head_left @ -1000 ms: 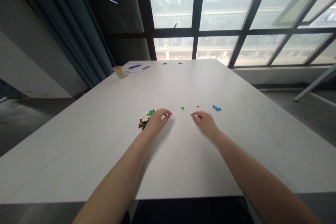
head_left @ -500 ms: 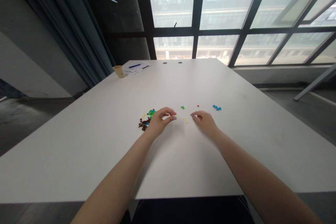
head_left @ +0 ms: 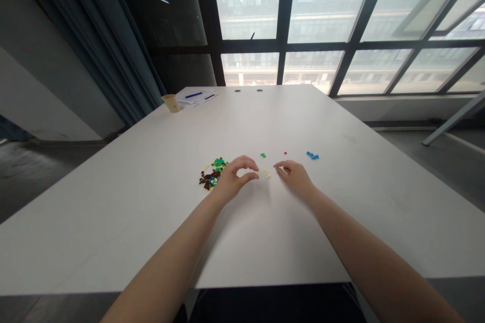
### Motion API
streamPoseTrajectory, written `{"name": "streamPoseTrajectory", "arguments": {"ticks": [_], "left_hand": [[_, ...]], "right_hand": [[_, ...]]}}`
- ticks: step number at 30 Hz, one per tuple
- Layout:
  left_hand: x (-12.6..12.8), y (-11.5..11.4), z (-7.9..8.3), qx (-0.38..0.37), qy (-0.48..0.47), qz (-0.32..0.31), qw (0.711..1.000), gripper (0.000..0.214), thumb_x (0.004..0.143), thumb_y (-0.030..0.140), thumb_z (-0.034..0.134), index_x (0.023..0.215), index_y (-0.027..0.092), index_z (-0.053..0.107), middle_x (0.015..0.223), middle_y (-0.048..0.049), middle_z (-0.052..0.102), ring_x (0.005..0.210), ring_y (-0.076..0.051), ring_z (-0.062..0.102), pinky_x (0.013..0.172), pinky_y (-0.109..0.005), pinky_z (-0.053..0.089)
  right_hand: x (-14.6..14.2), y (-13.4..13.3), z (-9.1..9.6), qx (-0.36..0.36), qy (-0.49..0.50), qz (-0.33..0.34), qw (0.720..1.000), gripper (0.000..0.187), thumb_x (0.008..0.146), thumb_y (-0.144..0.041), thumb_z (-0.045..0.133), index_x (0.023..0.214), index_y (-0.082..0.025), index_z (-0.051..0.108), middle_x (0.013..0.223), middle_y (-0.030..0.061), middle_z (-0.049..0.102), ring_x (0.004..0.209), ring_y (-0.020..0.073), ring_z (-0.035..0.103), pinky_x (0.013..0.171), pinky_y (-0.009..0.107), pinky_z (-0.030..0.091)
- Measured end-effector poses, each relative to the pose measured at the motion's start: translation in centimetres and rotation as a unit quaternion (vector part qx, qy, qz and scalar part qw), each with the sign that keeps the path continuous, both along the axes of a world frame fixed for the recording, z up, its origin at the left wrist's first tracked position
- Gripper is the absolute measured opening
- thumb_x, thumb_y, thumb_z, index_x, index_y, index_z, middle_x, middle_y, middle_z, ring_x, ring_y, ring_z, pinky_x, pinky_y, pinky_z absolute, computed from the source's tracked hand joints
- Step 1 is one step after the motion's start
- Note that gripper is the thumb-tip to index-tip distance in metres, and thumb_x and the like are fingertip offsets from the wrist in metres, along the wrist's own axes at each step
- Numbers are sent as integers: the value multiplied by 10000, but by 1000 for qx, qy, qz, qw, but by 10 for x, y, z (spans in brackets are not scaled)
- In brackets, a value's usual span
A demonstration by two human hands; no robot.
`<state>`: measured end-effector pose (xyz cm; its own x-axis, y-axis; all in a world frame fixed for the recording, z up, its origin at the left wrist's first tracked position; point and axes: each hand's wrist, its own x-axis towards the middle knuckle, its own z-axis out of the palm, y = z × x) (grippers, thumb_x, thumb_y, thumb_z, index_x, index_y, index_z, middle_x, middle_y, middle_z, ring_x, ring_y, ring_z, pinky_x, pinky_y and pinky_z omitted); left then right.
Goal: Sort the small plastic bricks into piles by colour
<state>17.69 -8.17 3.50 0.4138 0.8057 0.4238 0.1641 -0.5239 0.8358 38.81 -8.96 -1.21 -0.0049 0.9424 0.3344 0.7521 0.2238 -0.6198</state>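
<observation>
My left hand (head_left: 237, 174) is curved, with thumb and fingertips round a small pale yellow piece (head_left: 258, 172) just above the table. To its right lie several pale yellow pieces (head_left: 267, 174) in a little group. My right hand (head_left: 293, 172) is on the other side of that group, its thumb and fingers drawn together; anything between them is too small to make out. Beside my left hand spreads a pile of small brown, green, blue and yellow pieces (head_left: 212, 177), partly covered by the hand.
Farther back on the white table (head_left: 265, 126) lie small green pieces (head_left: 262, 155), a red piece (head_left: 285, 153) and several blue pieces (head_left: 312, 155). A paper cup (head_left: 172, 103) stands at the far left edge near papers (head_left: 189, 98) with a blue pen (head_left: 193, 95).
My left hand has moved slightly right and toward me with the yellow piece, closer to the yellow group. My right hand stays almost in place.
</observation>
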Motion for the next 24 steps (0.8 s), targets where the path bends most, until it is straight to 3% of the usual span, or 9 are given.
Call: {"name": "streamPoseTrajectory", "arguments": {"ticks": [3,9,12,17,24], "left_hand": [[0,0,0,-7,10,6,1000,148,684,320,657,721,180,628,845,-63,616,833,-171,558,793,-303,418],[3,0,-2,-33,1,13,999,125,690,294,645,743,180,637,852,-53,612,820,-156,550,773,-286,424],[6,2,-7,-72,-43,6,996,108,685,269,645,740,177,629,846,-42,608,798,-144,550,740,-272,433],[12,1,-10,-143,-97,-10,985,134,646,270,674,725,166,640,785,-29,619,732,-129,546,692,-261,440],[15,-3,-7,-191,-115,-44,974,162,612,293,703,687,158,653,824,-45,656,792,-159,582,737,-284,457]], "right_hand": [[-2,-2,5,32,-2,17,999,222,758,-243,484,842,-198,685,587,-1,560,556,120,464,577,241,350],[-17,-20,28,210,-25,78,974,162,794,-267,532,845,-221,679,587,-10,521,606,119,480,726,283,367],[-22,-28,33,269,-38,97,957,143,795,-267,556,864,-243,679,626,-2,544,638,124,485,726,291,363],[-22,-29,32,286,-61,95,952,168,793,-284,573,922,-288,680,635,-2,525,663,130,471,726,297,354],[-22,-28,32,288,-68,102,950,181,798,-294,572,942,-308,681,614,-9,497,640,121,447,706,287,348]]}}
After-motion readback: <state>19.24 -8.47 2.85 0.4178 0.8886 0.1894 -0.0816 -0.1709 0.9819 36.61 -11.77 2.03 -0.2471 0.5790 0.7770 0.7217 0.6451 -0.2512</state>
